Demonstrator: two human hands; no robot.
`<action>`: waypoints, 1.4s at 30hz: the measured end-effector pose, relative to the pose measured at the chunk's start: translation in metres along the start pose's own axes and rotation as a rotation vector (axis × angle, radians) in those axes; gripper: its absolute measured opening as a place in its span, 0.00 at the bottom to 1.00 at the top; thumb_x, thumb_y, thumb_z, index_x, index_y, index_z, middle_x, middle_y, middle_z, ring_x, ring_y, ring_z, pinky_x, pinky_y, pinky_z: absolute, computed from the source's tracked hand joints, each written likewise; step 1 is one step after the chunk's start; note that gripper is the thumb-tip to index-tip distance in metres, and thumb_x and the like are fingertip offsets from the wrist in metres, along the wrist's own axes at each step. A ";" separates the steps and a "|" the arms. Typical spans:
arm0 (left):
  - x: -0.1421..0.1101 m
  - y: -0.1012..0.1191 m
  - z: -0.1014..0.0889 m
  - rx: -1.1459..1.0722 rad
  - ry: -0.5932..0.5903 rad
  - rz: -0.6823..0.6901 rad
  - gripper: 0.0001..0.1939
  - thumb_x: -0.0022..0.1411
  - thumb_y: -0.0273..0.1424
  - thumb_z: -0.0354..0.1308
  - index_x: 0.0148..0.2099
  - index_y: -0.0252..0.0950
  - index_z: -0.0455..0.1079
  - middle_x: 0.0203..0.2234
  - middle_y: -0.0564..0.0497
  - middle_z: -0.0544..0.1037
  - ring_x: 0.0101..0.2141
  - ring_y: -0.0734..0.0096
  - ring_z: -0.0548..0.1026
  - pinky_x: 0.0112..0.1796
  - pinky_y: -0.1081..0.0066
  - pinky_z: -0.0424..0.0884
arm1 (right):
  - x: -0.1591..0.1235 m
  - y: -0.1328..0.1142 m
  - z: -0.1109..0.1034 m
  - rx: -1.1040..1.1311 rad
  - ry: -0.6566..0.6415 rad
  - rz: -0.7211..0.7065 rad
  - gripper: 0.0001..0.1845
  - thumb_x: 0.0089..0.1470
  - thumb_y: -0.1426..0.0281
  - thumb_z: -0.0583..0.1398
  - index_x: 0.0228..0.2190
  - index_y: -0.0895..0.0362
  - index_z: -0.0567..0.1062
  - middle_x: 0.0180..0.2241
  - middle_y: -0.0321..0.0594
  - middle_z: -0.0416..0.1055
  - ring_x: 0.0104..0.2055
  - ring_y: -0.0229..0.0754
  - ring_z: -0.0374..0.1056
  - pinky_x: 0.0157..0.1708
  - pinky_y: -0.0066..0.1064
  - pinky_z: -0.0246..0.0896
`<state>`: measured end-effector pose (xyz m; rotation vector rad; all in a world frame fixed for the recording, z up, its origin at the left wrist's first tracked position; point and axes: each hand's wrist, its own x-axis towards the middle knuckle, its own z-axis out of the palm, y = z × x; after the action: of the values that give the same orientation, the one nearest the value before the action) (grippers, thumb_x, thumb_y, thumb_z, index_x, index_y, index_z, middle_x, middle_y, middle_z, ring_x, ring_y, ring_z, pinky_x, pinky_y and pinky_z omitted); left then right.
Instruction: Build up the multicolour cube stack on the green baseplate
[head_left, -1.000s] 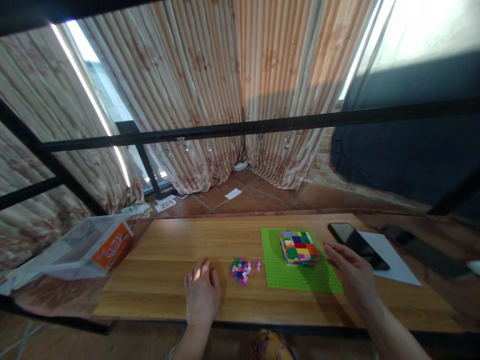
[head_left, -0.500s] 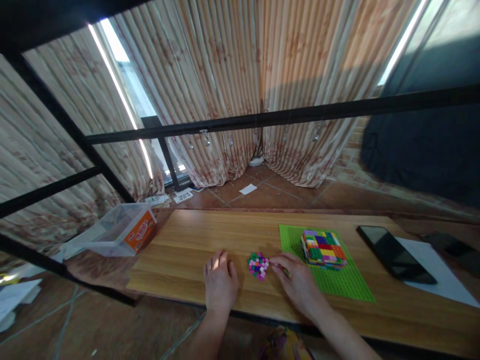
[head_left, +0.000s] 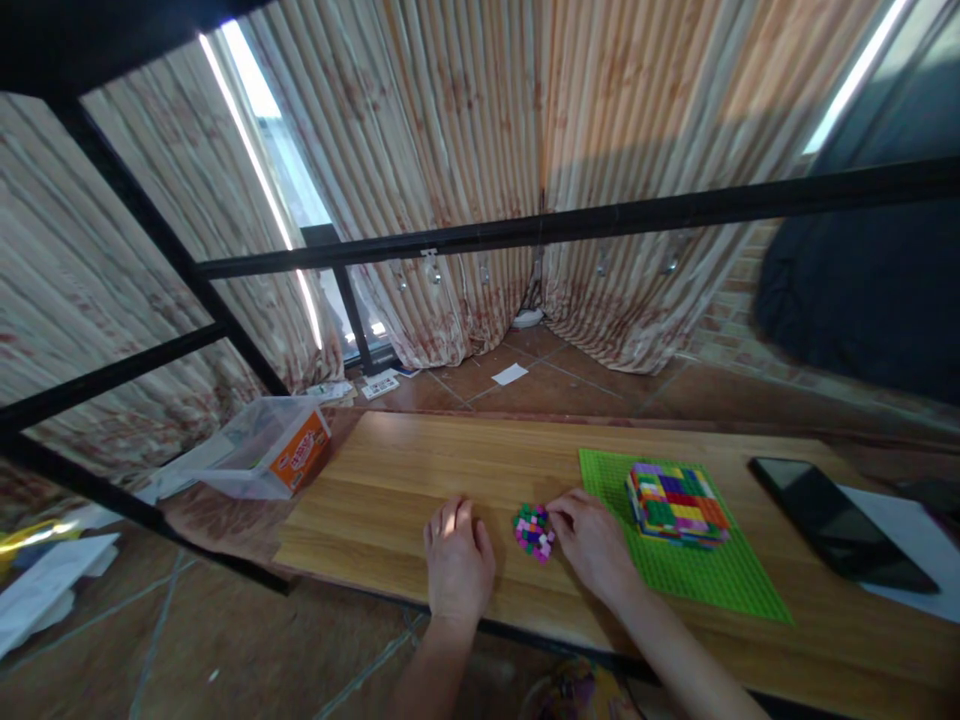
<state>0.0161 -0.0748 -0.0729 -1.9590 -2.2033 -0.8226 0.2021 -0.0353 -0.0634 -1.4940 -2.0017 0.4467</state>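
Observation:
A small pile of building bricks (head_left: 534, 533) in pink, purple, green and white lies on the wooden table between my hands. My left hand (head_left: 459, 560) rests palm down on the wood, left of the pile, fingers stretched out and holding nothing. At the pile's right edge, my right hand (head_left: 592, 545) has thumb and forefinger pinched together; whatever is between them is too small to make out. To the right, a block of multicoloured bricks (head_left: 676, 503) stands on a green baseplate (head_left: 720, 585).
A black phone-like device (head_left: 840, 525) lies at the table's right, partly over a white sheet (head_left: 911, 535). Left of the table stands a clear plastic box (head_left: 262, 450) with an orange label. A black metal bar (head_left: 480, 240) crosses beyond the table, before curtains (head_left: 465, 120).
The view has shifted, so the scene sits a little differently in the picture. My right fingers have moved in against the pile's right edge. My left hand stays flat.

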 end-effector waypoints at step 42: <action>0.005 -0.013 0.008 0.068 0.049 0.083 0.16 0.61 0.30 0.47 0.48 0.32 0.70 0.47 0.41 0.73 0.48 0.57 0.70 0.49 0.58 0.65 | -0.008 -0.022 -0.033 0.212 0.077 0.049 0.08 0.56 0.73 0.52 0.33 0.56 0.71 0.28 0.37 0.70 0.32 0.39 0.65 0.34 0.30 0.57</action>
<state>0.0057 -0.0670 -0.0821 -1.9623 -2.0787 -0.7655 0.2085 -0.0529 -0.0270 -1.4096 -1.8008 0.5934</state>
